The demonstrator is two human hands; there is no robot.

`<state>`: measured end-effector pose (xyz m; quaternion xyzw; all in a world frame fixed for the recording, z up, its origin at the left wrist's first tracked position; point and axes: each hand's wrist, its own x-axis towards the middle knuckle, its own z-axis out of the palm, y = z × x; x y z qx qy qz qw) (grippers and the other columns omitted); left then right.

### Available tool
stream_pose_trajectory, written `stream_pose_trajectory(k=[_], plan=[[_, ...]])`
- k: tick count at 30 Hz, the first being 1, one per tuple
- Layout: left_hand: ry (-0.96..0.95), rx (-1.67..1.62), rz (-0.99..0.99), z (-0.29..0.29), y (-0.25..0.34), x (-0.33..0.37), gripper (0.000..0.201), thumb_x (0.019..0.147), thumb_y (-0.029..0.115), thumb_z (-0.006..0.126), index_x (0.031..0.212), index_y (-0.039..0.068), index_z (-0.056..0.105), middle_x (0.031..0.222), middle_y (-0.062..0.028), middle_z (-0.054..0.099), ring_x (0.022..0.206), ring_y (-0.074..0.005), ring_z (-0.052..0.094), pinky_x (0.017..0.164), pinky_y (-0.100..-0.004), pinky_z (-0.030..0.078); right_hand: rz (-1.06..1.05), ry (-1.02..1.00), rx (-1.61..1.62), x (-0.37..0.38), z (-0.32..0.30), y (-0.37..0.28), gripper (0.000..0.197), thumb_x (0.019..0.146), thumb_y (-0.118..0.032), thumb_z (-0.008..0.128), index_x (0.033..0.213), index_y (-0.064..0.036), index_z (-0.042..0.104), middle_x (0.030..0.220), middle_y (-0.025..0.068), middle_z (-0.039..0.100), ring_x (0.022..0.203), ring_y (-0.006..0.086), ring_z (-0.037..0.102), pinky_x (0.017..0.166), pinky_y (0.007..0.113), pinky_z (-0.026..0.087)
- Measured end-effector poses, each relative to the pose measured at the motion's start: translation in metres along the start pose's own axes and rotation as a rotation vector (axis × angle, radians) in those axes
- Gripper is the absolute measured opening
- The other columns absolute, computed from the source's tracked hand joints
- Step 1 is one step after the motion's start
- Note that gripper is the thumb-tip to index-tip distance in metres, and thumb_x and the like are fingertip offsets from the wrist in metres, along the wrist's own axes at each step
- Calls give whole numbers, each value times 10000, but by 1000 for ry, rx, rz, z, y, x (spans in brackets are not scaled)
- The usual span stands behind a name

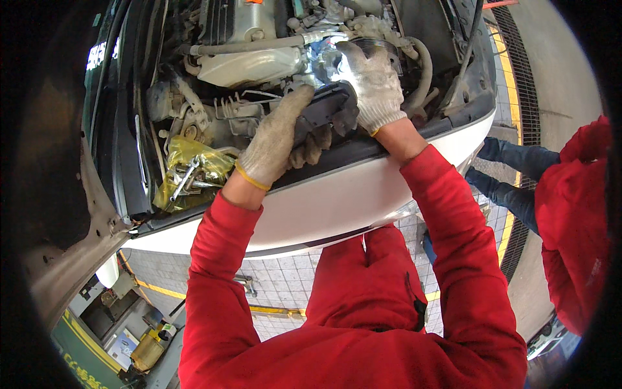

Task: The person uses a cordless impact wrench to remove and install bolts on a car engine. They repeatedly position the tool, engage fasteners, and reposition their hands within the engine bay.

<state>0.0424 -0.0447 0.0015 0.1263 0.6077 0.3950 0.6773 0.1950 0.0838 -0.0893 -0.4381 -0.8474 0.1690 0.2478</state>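
Nearest the lens: red sleeves and the chest of a red work suit, rising from the lower edge. Beyond them, the white front of a car [337, 207] with the open engine bay [259, 58] above — largest thing in view. Held over the bay's front edge, a dark blocky engine part [327, 113], gripped from both sides. Left hand [275, 139], in a grubby knit glove, curled shut around the part's near end, fingers wrapped under it. Right hand [372, 87], in a whiter glove, clamped over the far end, fingers spread across the top. Lower left in the bay, a yellow plastic bag [188, 172] with metal tools [188, 178] lying on it. At the right rim, a second person in red [573, 220], standing well apart.

Judged risk: a slip of the part off the bay's edge onto the white bodywork, caused by worn glove fabric against a smooth housing; also a snag on the hoses [421, 71] just beside the right hand.

Counted: two gloved hands, one held part, one yellow bag, one co-worker; tool count unclear.
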Motion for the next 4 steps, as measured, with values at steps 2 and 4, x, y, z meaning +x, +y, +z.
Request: stream_pose_trajectory(k=[2, 4], plan=[[0, 59, 31, 0, -1, 0, 568, 981, 620, 449, 1094, 99, 643, 769, -55, 674, 534, -110, 577, 411, -209, 346, -4, 25, 23, 1, -4, -2, 627, 791, -286, 757, 1385, -301, 557, 1103, 241, 582, 961, 438, 668, 817, 503, 567], [43, 63, 66, 3, -3, 2, 617, 974, 644, 433, 1095, 75, 640, 718, -52, 664, 473, -112, 542, 380, -218, 306, 53, -9, 24, 1, -9, -6, 657, 777, -297, 778, 1394, -310, 551, 1213, 222, 580, 1064, 455, 653, 847, 496, 567]])
